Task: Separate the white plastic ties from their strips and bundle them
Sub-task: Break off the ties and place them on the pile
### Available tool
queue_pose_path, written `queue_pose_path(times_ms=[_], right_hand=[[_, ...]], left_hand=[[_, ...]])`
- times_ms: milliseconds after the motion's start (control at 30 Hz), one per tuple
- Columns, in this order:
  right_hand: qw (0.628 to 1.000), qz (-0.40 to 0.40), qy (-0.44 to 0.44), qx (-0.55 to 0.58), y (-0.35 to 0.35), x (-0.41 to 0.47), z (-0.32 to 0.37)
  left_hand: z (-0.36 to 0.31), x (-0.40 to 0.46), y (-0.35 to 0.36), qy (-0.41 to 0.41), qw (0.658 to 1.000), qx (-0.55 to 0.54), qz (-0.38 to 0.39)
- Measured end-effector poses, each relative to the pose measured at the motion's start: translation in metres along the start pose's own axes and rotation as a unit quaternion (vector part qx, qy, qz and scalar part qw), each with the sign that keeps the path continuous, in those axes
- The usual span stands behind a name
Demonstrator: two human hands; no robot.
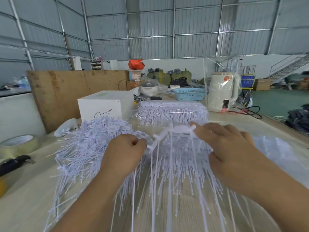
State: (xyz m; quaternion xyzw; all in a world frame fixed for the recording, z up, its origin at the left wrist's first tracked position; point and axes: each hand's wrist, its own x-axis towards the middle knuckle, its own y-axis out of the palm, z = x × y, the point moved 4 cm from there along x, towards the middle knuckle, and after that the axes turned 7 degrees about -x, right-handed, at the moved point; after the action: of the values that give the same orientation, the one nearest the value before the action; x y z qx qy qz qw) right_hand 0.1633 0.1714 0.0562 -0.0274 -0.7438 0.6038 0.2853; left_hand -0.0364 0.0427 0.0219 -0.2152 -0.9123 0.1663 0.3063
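Hands: left [124, 150] pinches strip [173, 131] end, right [229, 141] flat on ties [180, 168]; table edge near.

Head view, forward-down, close over table [25, 190]

Place: a warehouse-style workshop for hand packing.
Walls: corrugated metal sheeting [195, 25] on a steel frame.
Floor: green, with a metal staircase [289, 66] at the far right.
Goods: stuffed sacks [167, 75] against the far wall.
Surface [30, 190]: piled plastic ties [93, 141], tape roll [18, 144].
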Motion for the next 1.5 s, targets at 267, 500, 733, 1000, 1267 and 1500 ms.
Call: queue_pose_path(times_ms=[267,500,733,1000,1267,1500], right_hand=[[0.887,-0.187,-0.077,0.414,-0.012,-0.009,0.012],[0.976,-0.160,-0.028,0.145,-0.011,-0.002,0.009],[0.991,-0.066,-0.051,0.107,-0.001,-0.003,0.023],[0.980,-0.001,-0.099,0.170,0.030,-0.001,0.045],[0.949,0.012,-0.037,0.314,0.038,0.012,0.011],[0.948,0.036,-0.051,0.313,0.035,0.011,0.006]], left_hand=[[0.002,0.000,0.002,0.022,0.998,0.060,-0.001],[0.003,0.000,0.006,-0.028,0.999,-0.021,0.025],[-0.012,-0.013,0.026,0.009,0.997,-0.044,0.070],[-0.028,-0.025,0.037,0.063,0.972,-0.182,0.133],[-0.017,-0.011,0.017,0.111,0.988,-0.062,0.087],[-0.013,-0.007,0.014,-0.039,0.915,-0.348,0.202]])
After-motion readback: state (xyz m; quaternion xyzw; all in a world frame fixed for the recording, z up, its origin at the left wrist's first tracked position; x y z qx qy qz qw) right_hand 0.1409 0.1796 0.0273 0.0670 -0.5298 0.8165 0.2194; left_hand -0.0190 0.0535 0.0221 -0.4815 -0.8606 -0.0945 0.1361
